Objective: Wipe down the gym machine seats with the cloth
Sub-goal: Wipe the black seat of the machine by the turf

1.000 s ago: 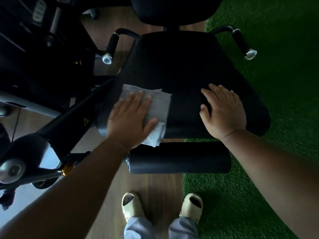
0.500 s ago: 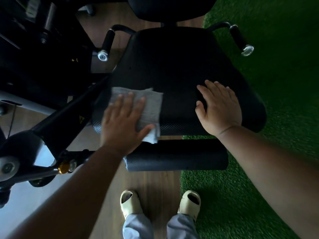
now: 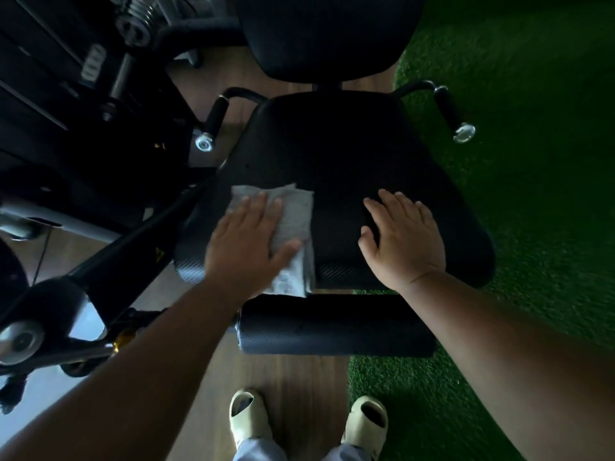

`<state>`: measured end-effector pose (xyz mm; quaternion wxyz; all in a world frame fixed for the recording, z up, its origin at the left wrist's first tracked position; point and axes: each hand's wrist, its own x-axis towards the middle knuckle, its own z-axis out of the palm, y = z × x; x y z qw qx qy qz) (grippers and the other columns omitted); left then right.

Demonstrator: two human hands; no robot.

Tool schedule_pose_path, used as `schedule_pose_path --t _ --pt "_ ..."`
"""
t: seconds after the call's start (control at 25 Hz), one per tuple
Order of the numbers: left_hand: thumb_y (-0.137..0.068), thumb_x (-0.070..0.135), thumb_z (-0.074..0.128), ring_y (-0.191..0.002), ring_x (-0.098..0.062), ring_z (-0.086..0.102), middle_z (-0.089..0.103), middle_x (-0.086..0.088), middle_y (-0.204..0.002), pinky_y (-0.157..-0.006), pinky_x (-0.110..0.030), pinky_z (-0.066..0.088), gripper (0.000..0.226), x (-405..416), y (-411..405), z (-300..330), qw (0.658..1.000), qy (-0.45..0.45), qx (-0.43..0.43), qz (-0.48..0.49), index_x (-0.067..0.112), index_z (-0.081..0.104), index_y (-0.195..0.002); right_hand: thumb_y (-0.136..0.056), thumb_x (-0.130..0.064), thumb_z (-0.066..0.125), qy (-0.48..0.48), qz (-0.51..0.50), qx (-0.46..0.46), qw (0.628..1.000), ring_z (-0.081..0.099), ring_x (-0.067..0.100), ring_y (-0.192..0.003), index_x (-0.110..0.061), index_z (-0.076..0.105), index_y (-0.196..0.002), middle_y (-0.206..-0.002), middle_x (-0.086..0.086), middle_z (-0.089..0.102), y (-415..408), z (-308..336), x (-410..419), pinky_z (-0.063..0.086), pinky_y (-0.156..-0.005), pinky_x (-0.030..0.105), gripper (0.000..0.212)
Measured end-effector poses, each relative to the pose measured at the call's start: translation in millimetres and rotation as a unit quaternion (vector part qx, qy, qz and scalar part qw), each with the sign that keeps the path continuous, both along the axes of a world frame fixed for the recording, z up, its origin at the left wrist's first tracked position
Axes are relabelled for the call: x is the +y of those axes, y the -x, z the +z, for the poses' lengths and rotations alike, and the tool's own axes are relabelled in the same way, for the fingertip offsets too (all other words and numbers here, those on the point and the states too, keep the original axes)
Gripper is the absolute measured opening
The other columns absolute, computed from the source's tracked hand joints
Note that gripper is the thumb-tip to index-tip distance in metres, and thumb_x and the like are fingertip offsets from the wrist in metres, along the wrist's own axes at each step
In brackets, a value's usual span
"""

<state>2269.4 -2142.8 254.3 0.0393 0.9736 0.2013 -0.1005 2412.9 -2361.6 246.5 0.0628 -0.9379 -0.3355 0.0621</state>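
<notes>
**Cloth on the near-left of the seat, both palms flat**

The person leans over the black seat (image 3: pixel 332 168) with both arms stretched out. The left hand (image 3: pixel 246 247) lies flat on the grey cloth (image 3: pixel 293 224), fingers straight and spread, thumb out to the right across the fabric; it presses the cloth rather than gripping it. The cloth sits on the near-left part of the seat pad, and its near corner hangs over the front edge, just above the black roller pad (image 3: pixel 336 331). The right hand (image 3: pixel 404 241) rests open on the near-right part of the seat, fingers straight, holding nothing.

Set against half a second ago, the cloth and left hand lie a little further in from the left edge of the seat, with more of the pad's rounded left corner showing beside the wrist. The right hand keeps the same spot and the same flat pose. The view itself has shifted, so more of the backrest (image 3: pixel 329 34) shows at the far end.

Two side handles (image 3: pixel 214 119) with shiny end caps stick out on either side of the seat. Green turf (image 3: pixel 532 161) covers the floor on the right, wood flooring (image 3: pixel 299 387) lies near the person's pale slippers (image 3: pixel 248 415), and dark machine framing (image 3: pixel 100 94) fills the left.
</notes>
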Motion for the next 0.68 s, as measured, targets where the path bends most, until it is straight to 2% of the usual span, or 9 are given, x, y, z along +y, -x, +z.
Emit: schedule_pose_path --t 0.08,0.24,0.28,0.36,0.44,0.56,0.64,0.68 --pt "-0.089 0.074 0.007 -0.152 -0.028 0.016 0.019 -0.009 -0.165 -0.12 -0.049 0.019 0.089 30 8 3 0.998 -0.004 0.004 0.07 0.02 0.017 -0.158 -0.093 -0.046 0.03 0.016 0.006 0.024 1.0 0.035 0.028 -0.141 -0.023 0.043 -0.144 -0.153 0.005 0.041 -5 9 3 0.025 -0.116 0.048 0.058" --pt "-0.094 0.068 0.016 -0.148 -0.038 0.021 0.019 -0.02 -0.162 -0.117 -0.052 0.023 0.085 49 -32 1 0.985 -0.005 0.036 0.17 0.01 0.016 -0.157 -0.092 -0.052 0.04 0.057 0.043 0.05 0.996 0.045 0.027 -0.118 -0.025 0.049 -0.128 -0.129 0.001 0.05 -41 28 22 0.037 -0.095 0.046 0.046" --pt "-0.094 0.069 0.018 -0.146 -0.041 0.024 0.02 -0.023 -0.161 -0.116 -0.054 0.024 0.087 54 -47 -3 0.979 0.001 0.055 0.196 0.009 0.017 -0.156 -0.092 -0.054 0.042 0.065 0.041 0.053 0.996 0.045 0.027 -0.118 -0.025 0.05 -0.128 -0.129 0.001 0.05 -55 29 29 0.038 -0.094 0.045 0.047" --pt "-0.088 0.073 0.018 -0.139 -0.044 0.035 0.03 -0.027 -0.155 -0.111 -0.057 0.031 0.092 60 -87 -6 0.97 -0.011 0.081 0.23 0.008 0.027 -0.152 -0.091 -0.062 0.04 0.09 0.022 0.066 0.993 0.04 0.029 -0.128 -0.026 0.045 -0.137 -0.14 0.004 0.044 -83 20 43 0.035 -0.102 0.048 0.058" --pt "-0.086 0.073 0.014 -0.138 -0.044 0.036 0.035 -0.025 -0.152 -0.111 -0.058 0.029 0.091 58 -130 -11 0.98 -0.015 0.094 0.176 0.01 0.031 -0.15 -0.09 -0.07 0.035 0.109 -0.003 0.103 0.989 0.02 0.029 -0.146 -0.031 0.029 -0.15 -0.159 0.006 0.024 -101 5 52 0.021 -0.116 0.051 0.071" --pt "-0.08 0.076 0.0 -0.15 -0.042 0.008 0.006 -0.021 -0.164 -0.12 -0.057 0.009 0.097 46 -142 -12 0.99 0.048 0.122 -0.046 0.018 0.008 -0.158 -0.088 -0.075 0.026 0.105 -0.011 0.121 0.987 -0.003 0.023 -0.153 -0.038 0.009 -0.156 -0.167 0.0 0.0 -110 -10 53 0.003 -0.122 0.05 0.079" --pt "-0.078 0.082 0.0 -0.153 -0.032 -0.003 -0.003 -0.011 -0.167 -0.123 -0.048 0.004 0.101 63 -103 -6 0.987 0.064 0.112 -0.091 0.022 0.001 -0.159 -0.088 -0.076 0.024 0.106 -0.007 0.127 0.986 -0.008 0.021 -0.153 -0.039 0.005 -0.156 -0.167 -0.001 -0.006 -107 -6 51 -0.001 -0.122 0.05 0.08" --pt "-0.078 0.084 0.002 -0.153 -0.027 -0.006 -0.004 -0.007 -0.167 -0.123 -0.046 0.003 0.101 79 -87 -3 0.99 0.064 0.097 -0.074 0.024 0.001 -0.159 -0.087 -0.076 0.024 0.111 -0.009 0.13 0.985 -0.01 0.02 -0.153 -0.039 0.003 -0.156 -0.167 -0.001 -0.008 -108 -3 52 -0.003 -0.122 0.05 0.081"
